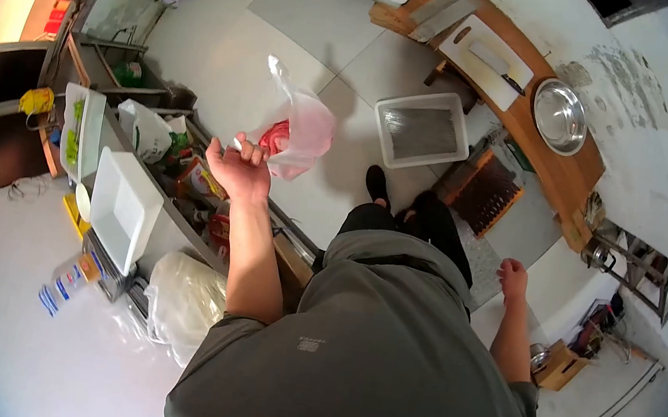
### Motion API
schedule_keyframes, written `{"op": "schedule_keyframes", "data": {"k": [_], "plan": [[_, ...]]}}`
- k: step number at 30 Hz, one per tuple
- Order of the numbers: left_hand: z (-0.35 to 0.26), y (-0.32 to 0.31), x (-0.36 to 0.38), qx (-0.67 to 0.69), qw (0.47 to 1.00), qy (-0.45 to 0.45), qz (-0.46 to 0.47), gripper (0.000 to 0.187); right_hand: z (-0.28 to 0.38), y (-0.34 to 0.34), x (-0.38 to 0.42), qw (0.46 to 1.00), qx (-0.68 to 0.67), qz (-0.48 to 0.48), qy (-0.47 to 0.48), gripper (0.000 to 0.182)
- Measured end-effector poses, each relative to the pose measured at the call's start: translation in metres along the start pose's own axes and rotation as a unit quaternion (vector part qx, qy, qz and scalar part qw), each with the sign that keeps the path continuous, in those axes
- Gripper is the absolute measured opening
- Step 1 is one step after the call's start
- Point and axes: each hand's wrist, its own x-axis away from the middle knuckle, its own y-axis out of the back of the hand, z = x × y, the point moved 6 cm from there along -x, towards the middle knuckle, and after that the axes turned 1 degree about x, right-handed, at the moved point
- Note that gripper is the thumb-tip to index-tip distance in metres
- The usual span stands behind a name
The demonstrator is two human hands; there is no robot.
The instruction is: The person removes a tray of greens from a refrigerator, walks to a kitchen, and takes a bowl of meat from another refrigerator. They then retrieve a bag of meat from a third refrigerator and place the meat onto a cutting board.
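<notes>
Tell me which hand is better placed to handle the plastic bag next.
Likely the left hand: it appears to hold the plastic bag, while the right hand hangs well apart from it, over to the right.

Grey-green short-sleeved shirt [389, 361] over black trousers [451, 240].
The sleeves [225, 343] are plain; a small pale printed marking [310, 345] sits on the fabric, too small to read, and the shoe [377, 184] appears black.
</notes>
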Motion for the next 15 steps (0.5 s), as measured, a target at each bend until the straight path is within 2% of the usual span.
{"op": "schedule_keyframes", "data": {"k": [5,8,11,14,15], "plan": [[-0.014,-0.040,-0.030,-0.046,0.997,-0.022,0.056,0.043,0.010,-0.006,-0.001,0.996,-0.060,-0.068,-0.003,0.031],[-0.022,-0.071,-0.036,-0.074,0.992,-0.033,0.097,0.042,-0.021,-0.030,-0.014,0.993,-0.112,-0.041,-0.022,0.030],[-0.015,-0.107,-0.029,-0.096,0.983,0.001,0.156,0.043,-0.016,-0.058,0.009,0.997,-0.057,-0.037,-0.048,0.030],[-0.001,-0.133,-0.032,-0.098,0.983,0.005,0.155,0.041,-0.023,-0.083,0.016,0.992,-0.105,-0.034,-0.063,0.029],[0.006,-0.144,-0.032,-0.095,0.978,0.032,0.183,0.041,-0.021,-0.088,0.014,0.994,-0.099,-0.019,-0.034,0.028]]}}
